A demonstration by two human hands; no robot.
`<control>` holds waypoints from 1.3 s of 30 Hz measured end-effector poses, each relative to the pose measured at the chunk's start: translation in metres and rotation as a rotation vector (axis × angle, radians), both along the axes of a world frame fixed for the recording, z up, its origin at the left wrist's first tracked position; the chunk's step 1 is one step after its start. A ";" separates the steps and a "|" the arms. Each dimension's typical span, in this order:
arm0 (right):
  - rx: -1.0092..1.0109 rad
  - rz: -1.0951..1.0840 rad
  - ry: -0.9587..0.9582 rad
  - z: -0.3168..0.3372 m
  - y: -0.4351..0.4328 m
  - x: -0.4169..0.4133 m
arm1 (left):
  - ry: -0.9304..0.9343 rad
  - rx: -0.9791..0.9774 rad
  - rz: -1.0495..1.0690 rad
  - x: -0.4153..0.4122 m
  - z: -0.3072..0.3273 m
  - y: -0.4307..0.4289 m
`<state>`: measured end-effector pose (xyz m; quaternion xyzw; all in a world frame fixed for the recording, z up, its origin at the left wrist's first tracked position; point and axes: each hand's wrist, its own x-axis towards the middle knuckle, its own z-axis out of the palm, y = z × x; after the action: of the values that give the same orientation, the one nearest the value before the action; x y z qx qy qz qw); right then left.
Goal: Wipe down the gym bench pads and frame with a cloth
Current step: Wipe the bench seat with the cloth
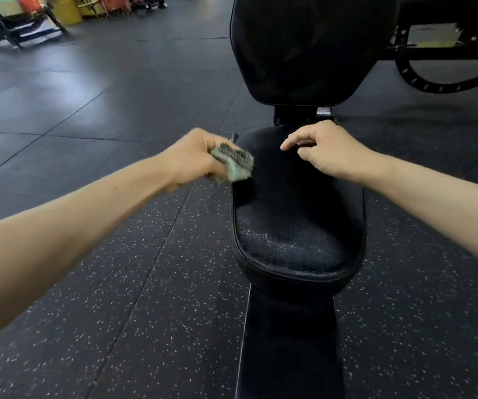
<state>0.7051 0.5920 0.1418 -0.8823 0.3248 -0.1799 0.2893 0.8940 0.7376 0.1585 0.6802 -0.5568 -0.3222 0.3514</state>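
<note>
A black gym bench stands in front of me. Its seat pad (298,226) is rounded and textured, and its raised back pad (310,47) stands beyond. The black frame beam (289,341) runs toward me under the seat. My left hand (194,156) grips a bunched grey-green cloth (236,165) at the seat's far left edge. My right hand (324,151) hovers over the far end of the seat with loosely curled fingers and holds nothing.
Black speckled rubber floor tiles (117,283) surround the bench. A black adjustment arc with holes (433,82) belongs to a machine at the back right. More gym equipment and a yellow post (70,10) stand far left.
</note>
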 end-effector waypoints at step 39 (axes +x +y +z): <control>0.368 -0.479 -0.008 0.018 -0.062 0.007 | -0.462 0.062 0.037 -0.002 0.004 -0.090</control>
<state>0.7119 0.5305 0.1599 -0.7125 0.5499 -0.1844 0.3950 0.8919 0.6471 0.1629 0.7563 -0.5998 -0.1685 0.1996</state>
